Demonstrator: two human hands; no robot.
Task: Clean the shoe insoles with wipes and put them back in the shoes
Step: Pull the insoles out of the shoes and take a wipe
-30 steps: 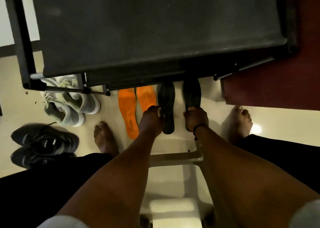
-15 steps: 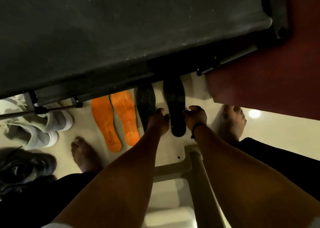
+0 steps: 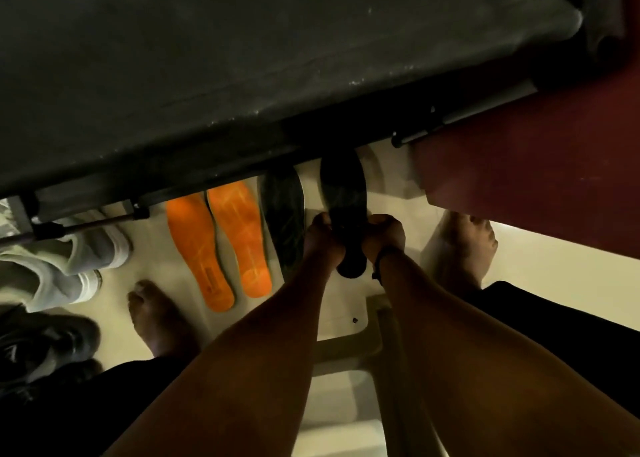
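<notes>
Hands reach down between the knees to the pale floor (image 3: 540, 266), both on the same black insole (image 3: 343, 193). The left hand (image 3: 322, 238) curls its fingers against the insole's left edge, and the right hand (image 3: 384, 234), with a dark band at its wrist, curls round the right edge, so the insole is gripped from both sides near its middle. Its toe end points away under the edge of a dark bench (image 3: 277, 58), and its heel end shows just below the two hands. Whether the insole is lifted or lies flat on the floor cannot be told.

A second black insole (image 3: 282, 214) lies just left of it on the floor, partly hidden by the left forearm. Further left, two orange insoles (image 3: 221, 241) lie side by side, almost touching, heels toward the person. A pair of light grey shoes (image 3: 69, 259) sits at the left edge, partly under the bench frame, and a pair of dark shoes (image 3: 41, 345) lies nearer, below them.

Bare feet rest on the floor: the left foot (image 3: 156, 318) below the orange insoles, the right foot (image 3: 467, 245) beside a dark red surface (image 3: 536, 179). A pale plastic stool (image 3: 346, 387) shows between the forearms. No wipe is visible.
</notes>
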